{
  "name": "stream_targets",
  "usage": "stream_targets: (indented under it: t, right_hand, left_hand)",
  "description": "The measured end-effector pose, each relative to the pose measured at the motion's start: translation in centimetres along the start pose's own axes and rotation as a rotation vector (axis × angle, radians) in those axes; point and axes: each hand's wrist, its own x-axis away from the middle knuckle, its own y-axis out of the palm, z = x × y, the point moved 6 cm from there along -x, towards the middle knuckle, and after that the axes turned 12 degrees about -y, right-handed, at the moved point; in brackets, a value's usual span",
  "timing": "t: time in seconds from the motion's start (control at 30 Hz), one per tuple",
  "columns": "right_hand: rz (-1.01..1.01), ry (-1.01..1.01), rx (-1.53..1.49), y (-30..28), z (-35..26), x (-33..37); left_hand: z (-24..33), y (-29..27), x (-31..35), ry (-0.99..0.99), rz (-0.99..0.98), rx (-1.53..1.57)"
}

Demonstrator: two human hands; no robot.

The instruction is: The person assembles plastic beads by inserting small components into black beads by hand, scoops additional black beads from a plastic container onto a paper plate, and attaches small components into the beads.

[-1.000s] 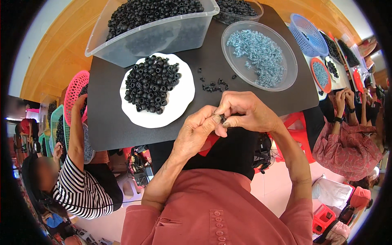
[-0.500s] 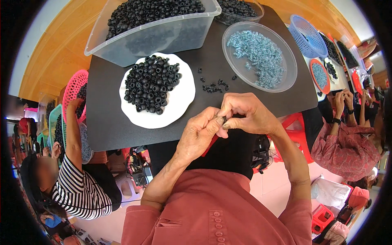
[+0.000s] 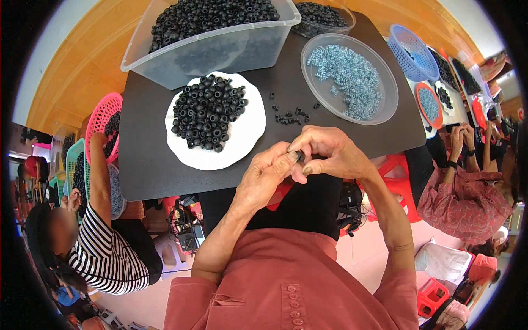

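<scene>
My left hand (image 3: 263,177) pinches a small black round plastic piece (image 3: 300,156) between thumb and fingers, just off the table's near edge. My right hand (image 3: 334,153) meets it from the other side. Its fingertips curl close to the piece, while its thumb stands apart from it. Fingers partly cover the piece. A white scalloped plate (image 3: 250,132) beyond my left hand bears a heap of hollow black ball-shaped pieces (image 3: 206,113). Several tiny black parts (image 3: 291,117) lie loose on the dark table (image 3: 148,159) beyond my hands.
A clear bin (image 3: 220,58) of black pieces stands at the far left. Right of it are a round translucent tub (image 3: 379,113) of bluish springs (image 3: 352,77) and a clear bowl (image 3: 330,32). People sit left and right, near pink (image 3: 99,118) and blue (image 3: 407,58) baskets. A red stool (image 3: 399,187) stands below the table.
My right thumb has come away from the black piece, which now shows more plainly in my left fingers. The view has shifted slightly.
</scene>
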Motion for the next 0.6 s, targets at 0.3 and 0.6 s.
stream_targets:
  t: [0.3,0.6]
  right_hand:
    - [-0.096,-0.026,0.185,-0.6,-0.6,-0.4]
    - [-0.045,-0.047,0.402,0.2,-3.0,-0.6]
  left_hand:
    - [1.0,0.8,0.3,0.06,0.015,-0.161]
    - [0.0,0.2,0.0,0.024,-0.037,0.022]
